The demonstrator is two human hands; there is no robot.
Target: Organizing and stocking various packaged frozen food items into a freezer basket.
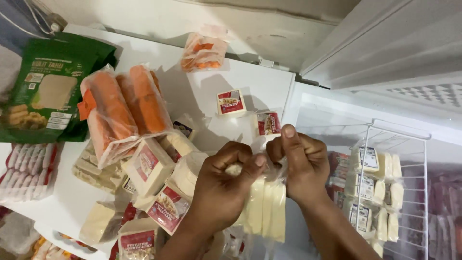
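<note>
Two bare hands meet at the twisted neck of a clear plastic bag of pale yellow cheese slabs, held up in front of the person over the seam between a closed white freezer lid and the open freezer compartment on the right. The left hand is curled shut, pinching the gathered film; the right hand is also clenched on the film, thumb raised.

The bag hangs straight below the fists, so the load looks fairly heavy and stiff: the slabs keep their shape side by side. The film itself seems thin, slick and likely to tear if pulled hard, so the bunched neck is the natural hold, with a palm under the slabs if the weight drags.

On the lid lie boxed cheese blocks with red labels, a clear pack of orange sausages and a green pouch. A white wire basket in the open compartment holds more bagged cheese.
</note>
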